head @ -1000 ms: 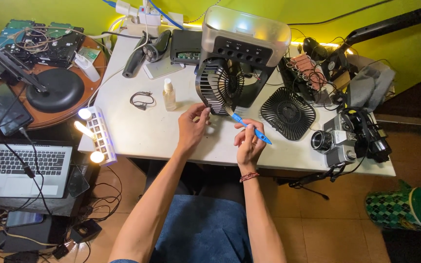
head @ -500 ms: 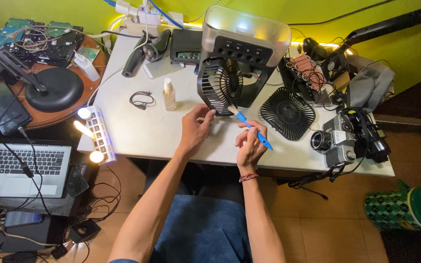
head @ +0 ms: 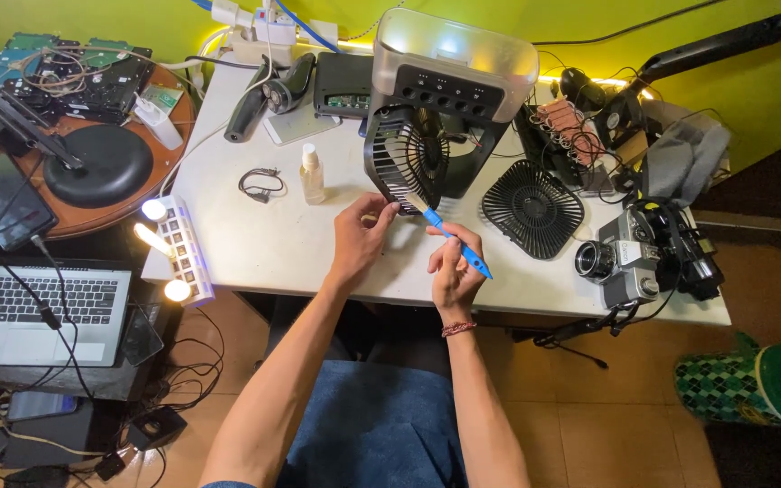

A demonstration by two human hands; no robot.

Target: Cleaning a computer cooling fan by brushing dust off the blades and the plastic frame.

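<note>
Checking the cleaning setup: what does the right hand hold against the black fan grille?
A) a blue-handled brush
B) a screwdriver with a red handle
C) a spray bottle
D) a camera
A: the right hand grips a blue-handled brush, its bristles at the black fan grille.

Bare tabletop between small bottle and left hand.

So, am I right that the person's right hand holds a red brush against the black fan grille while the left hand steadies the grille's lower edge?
Not quite: the brush is blue, not red. The head view shows the right hand holding it against the black fan grille while the left hand steadies the lower edge.
</note>
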